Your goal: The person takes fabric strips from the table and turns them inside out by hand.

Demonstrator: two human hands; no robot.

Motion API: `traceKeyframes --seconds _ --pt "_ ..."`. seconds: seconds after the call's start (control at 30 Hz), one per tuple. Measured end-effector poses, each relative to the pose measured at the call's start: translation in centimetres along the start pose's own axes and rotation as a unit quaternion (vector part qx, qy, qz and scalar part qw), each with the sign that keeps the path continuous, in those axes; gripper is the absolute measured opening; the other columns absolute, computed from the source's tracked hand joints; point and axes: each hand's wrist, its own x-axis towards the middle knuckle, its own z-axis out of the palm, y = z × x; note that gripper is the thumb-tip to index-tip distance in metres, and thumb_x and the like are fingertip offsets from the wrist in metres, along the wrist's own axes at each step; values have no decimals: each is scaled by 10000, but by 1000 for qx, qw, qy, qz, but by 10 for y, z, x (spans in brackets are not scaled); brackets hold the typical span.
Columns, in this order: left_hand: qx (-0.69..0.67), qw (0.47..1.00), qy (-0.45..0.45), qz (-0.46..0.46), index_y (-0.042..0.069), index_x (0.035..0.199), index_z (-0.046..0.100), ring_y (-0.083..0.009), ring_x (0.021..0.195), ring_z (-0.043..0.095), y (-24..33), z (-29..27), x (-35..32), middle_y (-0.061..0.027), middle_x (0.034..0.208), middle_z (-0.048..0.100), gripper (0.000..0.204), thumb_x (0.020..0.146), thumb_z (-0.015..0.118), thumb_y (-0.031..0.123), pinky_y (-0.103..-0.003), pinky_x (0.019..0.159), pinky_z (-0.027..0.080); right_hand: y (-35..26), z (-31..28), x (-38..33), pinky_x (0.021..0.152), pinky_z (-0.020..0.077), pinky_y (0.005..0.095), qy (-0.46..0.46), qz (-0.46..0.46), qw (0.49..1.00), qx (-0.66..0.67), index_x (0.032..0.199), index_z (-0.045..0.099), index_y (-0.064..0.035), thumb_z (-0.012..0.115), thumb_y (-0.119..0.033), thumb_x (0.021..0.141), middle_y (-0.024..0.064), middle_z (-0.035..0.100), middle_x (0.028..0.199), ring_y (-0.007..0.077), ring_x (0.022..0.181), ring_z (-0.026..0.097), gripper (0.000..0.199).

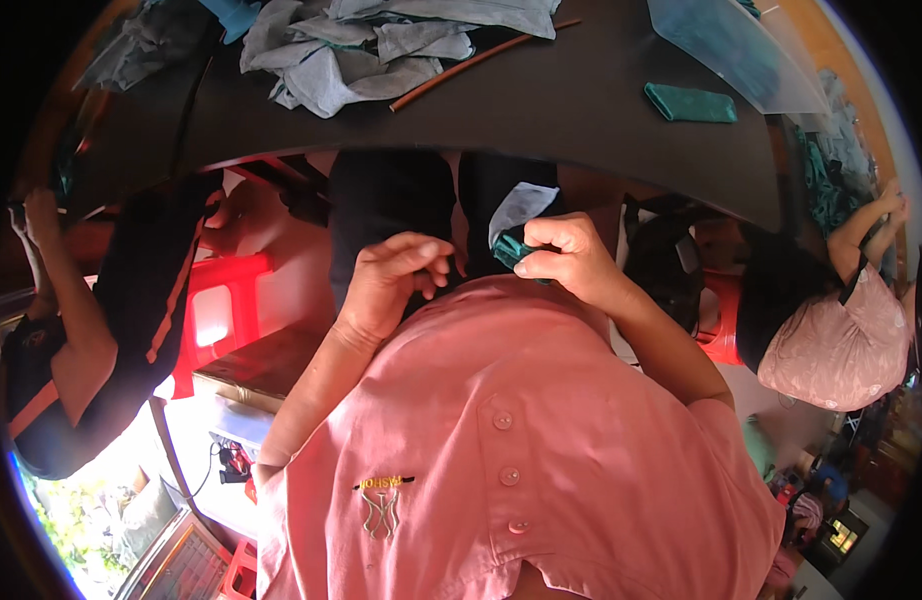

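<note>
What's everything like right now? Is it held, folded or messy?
Right hand: pinching a green-and-grey cloth piece.
Left hand: fingers curled, contents unclear.
Grey cloths: rumpled, heaped.
Green cloth: seems folded, lying on the table.
Brown stick: lying.
Clear bin: green stuff shows through.

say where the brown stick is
The brown stick lies on the dark tabletop, near the top centre of the head view, along the right edge of the grey cloth pile, left of the folded green cloth.

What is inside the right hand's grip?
A cloth piece, grey at its upper end and green below, pokes out of the right hand. The part pinched within the grip is covered and cannot be seen.
</note>
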Motion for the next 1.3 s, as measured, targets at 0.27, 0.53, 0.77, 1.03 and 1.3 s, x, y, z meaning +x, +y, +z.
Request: traceKeyframes --seconds 0.27,0.53,0.77,1.03,1.3 --pt "86 989 -32 -113 -15 927 688 -143 632 592 0 30 27 -72 785 652 192 857 729 159 -251 525 454 -6 11 13 528 388 308 6 -158 974 -164 689 432 1 643 25 665 85 537 755 195 577 471 213" --pt "-35 994 36 -99 -31 964 639 -173 640 623 -5 32 33 -102 789 648 160 819 685 17 -260 514 463 -15 18 13 509 418 326 30 -195 948 -251 696 469 7 642 34 644 114 588 826 257 571 537 183" --pt "31 997 73 3 -40 984 628 -161 569 585 6 34 27 -97 788 642 196 803 677 17 -259 467 432 -22 31 20 513 444 347 58 -259 908 -323 692 486 -19 658 10 631 103 561 793 254 610 560 184" --pt "29 997 75 -16 -60 1011 610 -154 482 505 1 35 27 -123 734 630 232 783 637 -24 -261 426 362 -13 36 14 534 455 366 24 -294 855 -426 689 521 -58 657 -43 641 79 497 761 248 629 541 145" --pt "-195 976 85 -49 9 890 560 -194 519 482 -16 18 35 -121 754 608 68 828 587 7 -309 495 389 -2 38 12 528 455 412 54 -199 898 -389 704 518 -38 689 -120 762 108 567 753 294 624 593 198"
